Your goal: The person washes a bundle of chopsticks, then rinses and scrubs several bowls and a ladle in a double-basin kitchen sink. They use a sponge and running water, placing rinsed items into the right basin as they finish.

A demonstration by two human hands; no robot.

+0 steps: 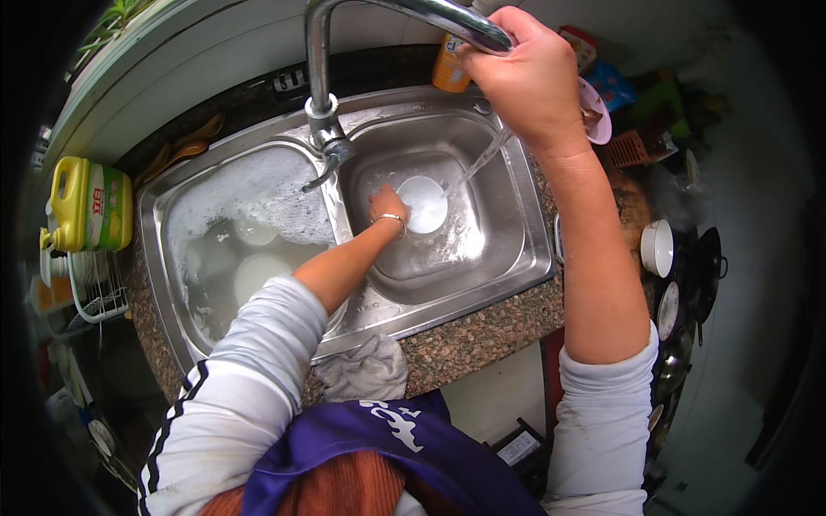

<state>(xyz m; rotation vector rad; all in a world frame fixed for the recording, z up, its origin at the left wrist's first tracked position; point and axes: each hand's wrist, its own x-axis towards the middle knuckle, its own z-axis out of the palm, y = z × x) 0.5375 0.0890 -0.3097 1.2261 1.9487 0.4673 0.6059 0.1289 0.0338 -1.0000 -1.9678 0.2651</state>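
Observation:
My left hand (388, 208) is down in the right basin of a steel double sink (445, 293), its fingers at the edge of a round white dish (423, 205). Whether the fingers grip the dish is hard to tell. Up at the top, my right hand (526, 74) is closed around the end of the chrome faucet spout (439, 16). Water (488, 155) streams from below that hand into the right basin. Cloudy, foamy water (251, 187) fills the left basin, where pale round dishes (261, 274) lie under the surface. The faucet lever (326, 171) sits between the basins.
A yellow detergent jug (90, 203) stands left of the sink above a wire rack (103, 297). A grey rag (364, 371) lies on the granite counter's front edge (471, 342). An orange bottle (450, 68) and pink bowl (597, 113) are behind; a white bowl (657, 248) stands right.

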